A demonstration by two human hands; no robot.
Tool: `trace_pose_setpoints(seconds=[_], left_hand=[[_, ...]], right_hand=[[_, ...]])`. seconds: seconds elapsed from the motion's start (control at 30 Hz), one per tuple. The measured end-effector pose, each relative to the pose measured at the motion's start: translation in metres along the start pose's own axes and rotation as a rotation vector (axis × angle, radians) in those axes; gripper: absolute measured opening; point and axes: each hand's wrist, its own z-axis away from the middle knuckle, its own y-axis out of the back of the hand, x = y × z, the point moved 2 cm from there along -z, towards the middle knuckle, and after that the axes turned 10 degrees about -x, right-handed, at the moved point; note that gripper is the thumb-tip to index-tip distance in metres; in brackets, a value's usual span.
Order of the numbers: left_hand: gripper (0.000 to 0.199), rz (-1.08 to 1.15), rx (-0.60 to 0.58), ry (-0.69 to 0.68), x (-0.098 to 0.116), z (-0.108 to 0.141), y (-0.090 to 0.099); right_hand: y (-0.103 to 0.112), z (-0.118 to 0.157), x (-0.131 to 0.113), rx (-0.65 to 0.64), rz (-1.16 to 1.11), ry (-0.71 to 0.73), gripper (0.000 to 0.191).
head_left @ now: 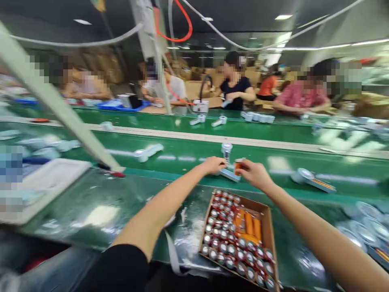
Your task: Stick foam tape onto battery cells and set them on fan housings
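Note:
My right hand (251, 172) is closed in a pinch on an orange battery (237, 167), over the green belt. Beside it, my left hand (216, 164) has its fingers closed at a light-blue plastic handle piece (230, 175), seemingly gripping its edge; the fingertips are blurred. Just beyond the hands is a light-blue round-headed part (226, 147); I cannot tell whether it joins the handle piece. Below my hands, a shallow cardboard box (270, 227) holds many upright batteries (223, 235) with silver ends and several orange ones (249, 223) lying flat.
Light-blue handled units (148, 153) lie along the green conveyor belt (188, 148), one (313, 179) with orange batteries in its handle. More units (364, 223) pile at right. A white tray (51, 182) and slanted post (60, 97) stand left. Co-workers (237, 83) sit across the belt.

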Motion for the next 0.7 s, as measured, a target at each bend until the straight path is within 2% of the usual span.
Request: trace_pose_setpoints(seconds=[0.07, 0.13, 0.2, 0.4, 0.57, 0.7], left_hand=[[0.035, 0.046, 0.025, -0.005, -0.012, -0.019, -0.005], [0.034, 0.078, 0.032, 0.003, -0.016, -0.029, -0.008], [0.033, 0.100, 0.042, 0.023, -0.016, -0.032, -0.011], [0.033, 0.144, 0.110, 0.091, -0.012, -0.040, -0.019], [0.031, 0.165, 0.158, 0.094, -0.008, -0.036, -0.023], [0.032, 0.169, 0.192, 0.113, -0.002, -0.032, -0.019]], right_hand=[[0.005, 0.014, 0.025, -0.075, 0.068, -0.050, 0.025], [0.002, 0.012, 0.032, -0.139, 0.127, -0.056, 0.021], [-0.005, 0.003, 0.027, -0.195, 0.182, -0.043, 0.020], [-0.013, -0.014, 0.009, -0.332, 0.326, -0.037, 0.033], [-0.009, -0.018, 0.004, -0.426, 0.398, -0.087, 0.032], [0.001, -0.011, -0.001, -0.419, 0.435, -0.144, 0.037]])
